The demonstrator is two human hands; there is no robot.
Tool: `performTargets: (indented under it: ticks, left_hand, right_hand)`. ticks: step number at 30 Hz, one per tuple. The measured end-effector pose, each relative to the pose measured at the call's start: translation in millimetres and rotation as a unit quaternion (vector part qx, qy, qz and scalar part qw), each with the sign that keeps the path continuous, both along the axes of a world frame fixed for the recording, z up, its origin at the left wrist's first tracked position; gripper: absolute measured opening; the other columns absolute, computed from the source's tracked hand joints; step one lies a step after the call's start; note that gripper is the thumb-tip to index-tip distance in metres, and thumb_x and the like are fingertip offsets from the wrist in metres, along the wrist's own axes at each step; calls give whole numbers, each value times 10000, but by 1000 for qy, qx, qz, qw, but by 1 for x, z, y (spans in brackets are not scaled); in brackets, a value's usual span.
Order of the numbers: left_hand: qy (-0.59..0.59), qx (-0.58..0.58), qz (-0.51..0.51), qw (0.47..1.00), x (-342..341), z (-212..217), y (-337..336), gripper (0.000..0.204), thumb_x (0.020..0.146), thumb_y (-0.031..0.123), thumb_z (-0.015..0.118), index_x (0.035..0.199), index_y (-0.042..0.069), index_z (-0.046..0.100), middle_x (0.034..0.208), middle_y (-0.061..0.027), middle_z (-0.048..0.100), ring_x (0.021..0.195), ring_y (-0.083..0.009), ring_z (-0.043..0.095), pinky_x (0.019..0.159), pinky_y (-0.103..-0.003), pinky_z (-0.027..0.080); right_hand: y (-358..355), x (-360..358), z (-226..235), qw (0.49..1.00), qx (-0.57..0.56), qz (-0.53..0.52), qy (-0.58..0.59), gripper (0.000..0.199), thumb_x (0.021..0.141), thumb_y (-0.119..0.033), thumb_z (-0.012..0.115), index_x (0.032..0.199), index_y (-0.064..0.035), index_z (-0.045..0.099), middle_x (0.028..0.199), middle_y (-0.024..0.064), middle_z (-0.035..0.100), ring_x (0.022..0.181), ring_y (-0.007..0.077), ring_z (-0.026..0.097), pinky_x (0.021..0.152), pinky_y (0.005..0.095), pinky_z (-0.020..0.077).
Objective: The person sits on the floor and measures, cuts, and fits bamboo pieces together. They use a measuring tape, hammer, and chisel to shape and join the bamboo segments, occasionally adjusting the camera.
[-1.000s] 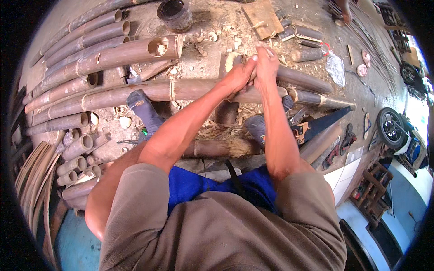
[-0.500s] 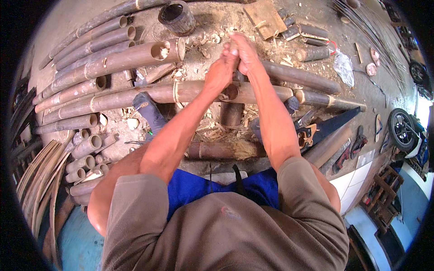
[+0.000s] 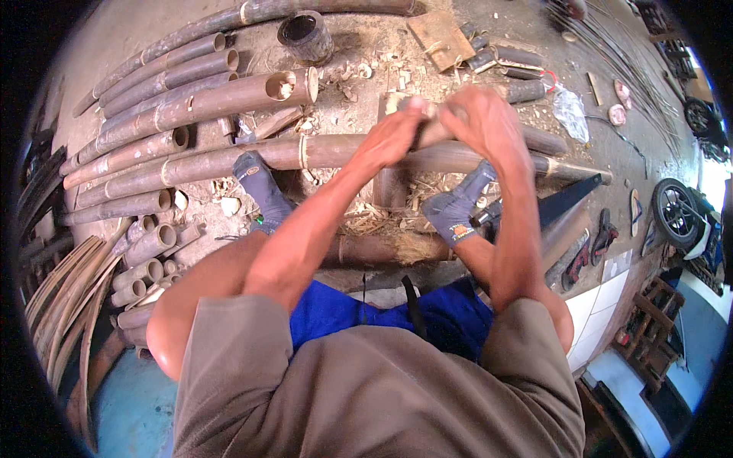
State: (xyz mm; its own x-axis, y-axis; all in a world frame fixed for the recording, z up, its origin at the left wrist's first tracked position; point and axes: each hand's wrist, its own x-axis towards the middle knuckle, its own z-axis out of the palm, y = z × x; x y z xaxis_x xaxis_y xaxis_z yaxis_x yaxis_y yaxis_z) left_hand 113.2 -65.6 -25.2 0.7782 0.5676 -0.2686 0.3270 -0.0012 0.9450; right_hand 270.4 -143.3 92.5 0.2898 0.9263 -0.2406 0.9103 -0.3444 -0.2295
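My left hand is closed around a short brown piece, which looks like bamboo. At the piece's other end, my right hand curls its fingers over it, slightly blurred. Both hands hold it just above a long bamboo pole that lies crosswise in front of me. A shorter bamboo tube runs under that pole, pointing away from me. My two socked feet rest near the pole, the left one and the right one.
Several bamboo tubes lie at left, one with a hole cut near its end. A dark round container and a wooden board stand beyond. At right are a handsaw's dark blade, a plastic bag and a motorbike wheel.
My hands were pressed together around something farther away; they have come nearer and to the right, and spread apart along the piece. My right arm has swung outward, uncovering the right foot.
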Motion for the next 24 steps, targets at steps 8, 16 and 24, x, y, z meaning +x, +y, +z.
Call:
performTargets:
  ticks: [8,16,24]
  left_hand:
    - [-14,51,-79,995,14,72,51,760,1027,656,364,1240,14,710,1067,-212,738,975,-356,694,924,-449,529]
    - [165,436,-160,870,-96,-60,20,868,667,691,792,1261,74,646,1162,-164,703,1159,-323,631,1009,-535,427]
    - [262,414,-63,870,-69,-48,-9,907,617,793,754,1189,95,673,1118,-134,717,1135,-309,645,960,-521,422]
  right_hand:
    - [-113,-101,-90,913,49,-253,315,457,883,-310,689,1193,9,586,890,198,720,751,332,727,679,469,572]
    - [-71,-259,-227,713,303,-493,396,272,856,-86,666,1108,-67,565,772,26,590,572,130,549,508,327,470]
    - [-96,-154,-164,841,48,-371,391,339,826,-217,677,1098,-17,638,809,167,696,696,261,694,665,426,566]
